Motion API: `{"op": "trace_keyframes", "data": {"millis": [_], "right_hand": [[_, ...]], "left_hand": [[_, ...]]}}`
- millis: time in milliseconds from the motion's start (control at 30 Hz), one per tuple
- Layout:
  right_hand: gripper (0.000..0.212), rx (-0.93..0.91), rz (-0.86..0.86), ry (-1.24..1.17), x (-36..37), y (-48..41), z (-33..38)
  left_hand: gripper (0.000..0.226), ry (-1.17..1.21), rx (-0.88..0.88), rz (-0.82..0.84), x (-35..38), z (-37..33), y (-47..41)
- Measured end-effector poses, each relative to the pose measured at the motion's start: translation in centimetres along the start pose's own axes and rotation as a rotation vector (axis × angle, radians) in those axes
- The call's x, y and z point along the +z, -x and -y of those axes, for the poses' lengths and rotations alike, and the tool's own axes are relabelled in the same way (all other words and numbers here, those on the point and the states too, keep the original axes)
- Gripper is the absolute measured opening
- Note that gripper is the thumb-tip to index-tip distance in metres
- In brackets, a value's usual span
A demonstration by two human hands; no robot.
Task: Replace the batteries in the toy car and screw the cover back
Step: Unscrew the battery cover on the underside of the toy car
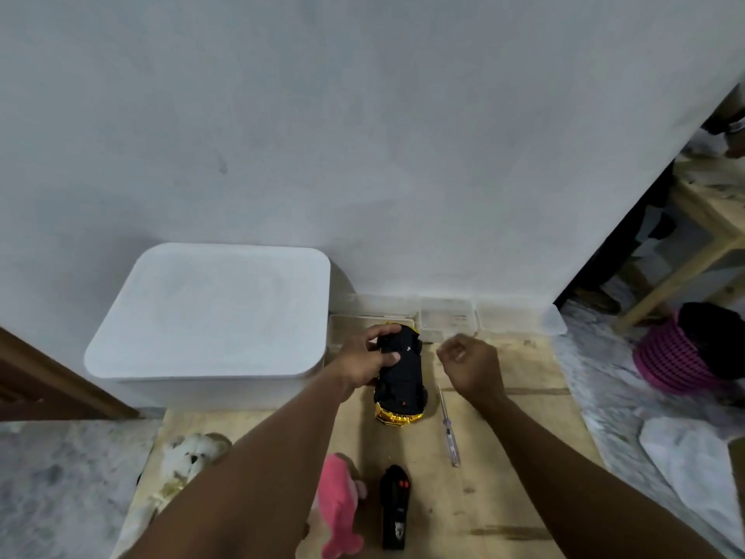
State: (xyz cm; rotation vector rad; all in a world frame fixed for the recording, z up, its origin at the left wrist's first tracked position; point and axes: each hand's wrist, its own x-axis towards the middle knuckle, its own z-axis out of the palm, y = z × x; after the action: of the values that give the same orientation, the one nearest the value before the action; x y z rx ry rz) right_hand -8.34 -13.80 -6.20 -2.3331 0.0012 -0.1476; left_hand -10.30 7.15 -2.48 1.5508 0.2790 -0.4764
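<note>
My left hand (369, 357) pins the upturned car (399, 377) while my right hand (469, 363) hovers, fingers loosely curled, seemingly empty; next I'd grab the screwdriver (448, 427).

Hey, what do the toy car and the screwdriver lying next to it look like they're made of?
Toy car: likely plastic, its matte black underside facing up, with shiny gold chrome-look trim at the near end. Screwdriver: thin grey shaft that looks like metal, clear handle probably plastic.

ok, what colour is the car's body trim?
Gold, shiny, showing at the near end of the car; the upturned underside is black. Head view, the only one.
</note>
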Motion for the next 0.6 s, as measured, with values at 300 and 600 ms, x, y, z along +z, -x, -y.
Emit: {"op": "trace_keyframes", "data": {"millis": [300, 600], "right_hand": [[0.021, -0.26, 0.424, 0.117, -3.3, -0.9, 8.0], [0.025, -0.273, 0.476, 0.237, -3.6, -1.3, 9.7]], "left_hand": [[0.046, 0.036, -0.015, 0.042, 0.4, -2.3, 1.1], [0.049, 0.067, -0.033, 0.04, 0.0, -4.1, 1.6]]}}
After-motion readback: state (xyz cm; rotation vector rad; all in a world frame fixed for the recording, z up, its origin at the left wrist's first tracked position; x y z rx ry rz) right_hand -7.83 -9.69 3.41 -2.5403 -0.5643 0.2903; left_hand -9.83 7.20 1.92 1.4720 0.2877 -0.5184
